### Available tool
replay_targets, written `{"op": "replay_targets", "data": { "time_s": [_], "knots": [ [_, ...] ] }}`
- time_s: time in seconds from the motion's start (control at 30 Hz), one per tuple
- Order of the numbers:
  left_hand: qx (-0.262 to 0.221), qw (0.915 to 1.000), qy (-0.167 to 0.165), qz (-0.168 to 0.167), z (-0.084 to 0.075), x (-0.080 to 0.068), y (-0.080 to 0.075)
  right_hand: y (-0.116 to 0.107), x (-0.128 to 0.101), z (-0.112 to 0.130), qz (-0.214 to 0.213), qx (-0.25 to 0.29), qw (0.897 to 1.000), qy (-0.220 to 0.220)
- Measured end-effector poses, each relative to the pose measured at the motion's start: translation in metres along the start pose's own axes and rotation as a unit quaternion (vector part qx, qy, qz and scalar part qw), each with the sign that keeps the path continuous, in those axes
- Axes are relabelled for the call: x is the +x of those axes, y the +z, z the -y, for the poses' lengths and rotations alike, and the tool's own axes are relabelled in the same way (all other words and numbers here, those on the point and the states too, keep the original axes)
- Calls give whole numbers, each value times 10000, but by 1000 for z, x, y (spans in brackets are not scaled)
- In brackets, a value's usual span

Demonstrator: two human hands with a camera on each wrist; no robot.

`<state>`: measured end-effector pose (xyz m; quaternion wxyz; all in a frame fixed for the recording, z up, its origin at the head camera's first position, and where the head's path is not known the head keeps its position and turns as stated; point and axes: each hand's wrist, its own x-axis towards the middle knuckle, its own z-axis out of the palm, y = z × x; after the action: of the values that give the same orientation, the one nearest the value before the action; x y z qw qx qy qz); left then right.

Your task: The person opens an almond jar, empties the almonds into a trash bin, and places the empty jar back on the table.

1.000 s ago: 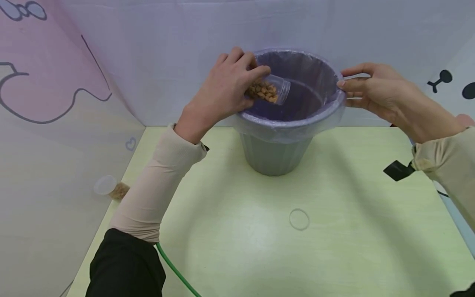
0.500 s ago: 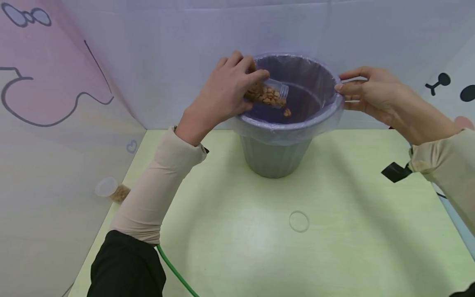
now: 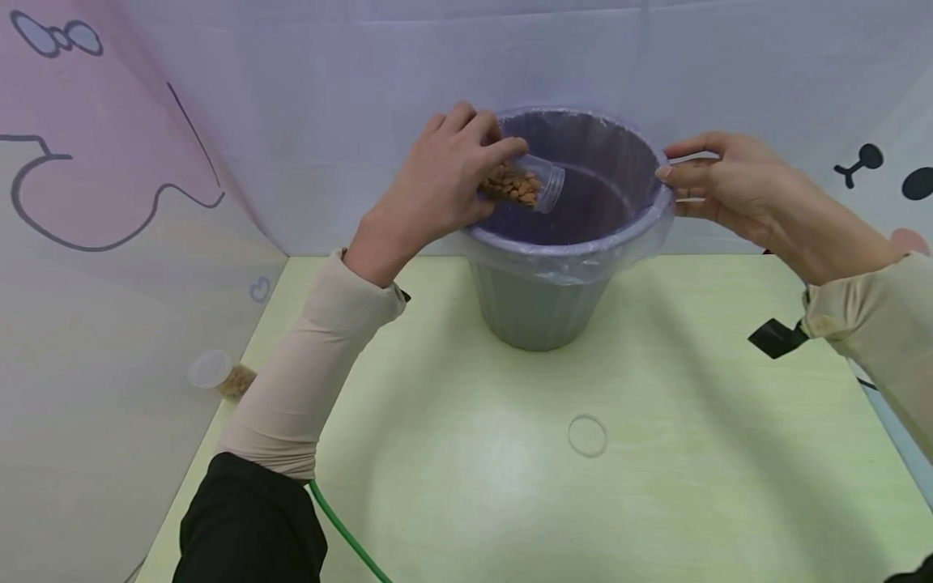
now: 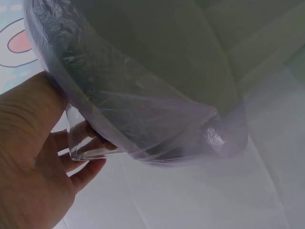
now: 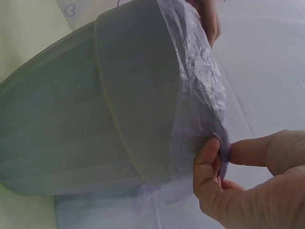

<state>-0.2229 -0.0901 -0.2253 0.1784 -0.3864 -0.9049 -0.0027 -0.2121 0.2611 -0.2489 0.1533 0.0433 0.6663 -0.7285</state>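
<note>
My left hand grips a clear plastic jar, tilted on its side with its mouth over the inside of a grey trash bin. Small brown pieces, perhaps pet kibble, lie inside the jar. A thin purplish bin liner is folded over the rim. At the rim's right side my right hand pinches the lined edge between thumb and fingers, as the right wrist view also shows. In the left wrist view, the jar's base shows between fingers; the rim hides the rest. The bin's bottom is out of sight.
The bin stands at the back of a pale green table, near a white wall. A clear ring lies in front of it. Another small jar of pieces sits at the left edge, partly behind my sleeve. A green strip runs along the front.
The brown pieces slid towards the jar's mouth, and a small clump dropped into the bin half a second ago. None is seen falling now. Both hands stay nearly in place.
</note>
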Motion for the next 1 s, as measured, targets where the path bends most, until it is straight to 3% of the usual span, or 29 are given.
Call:
{"op": "replay_targets", "data": {
  "time_s": [0.33, 0.6, 1.0],
  "knots": [
    [77, 9998, 123, -120, 0, 2, 0, -1, -2, 0, -9, -460, 9989, -73],
    [63, 9997, 142, -162, 0, 2, 1, -2, -3, 2, -33, -555, 9984, 75],
    [63, 9995, 169, -257, 1, 3, 2, -4, -1, 1, 16, -583, 9983, -61]
  ]
}}
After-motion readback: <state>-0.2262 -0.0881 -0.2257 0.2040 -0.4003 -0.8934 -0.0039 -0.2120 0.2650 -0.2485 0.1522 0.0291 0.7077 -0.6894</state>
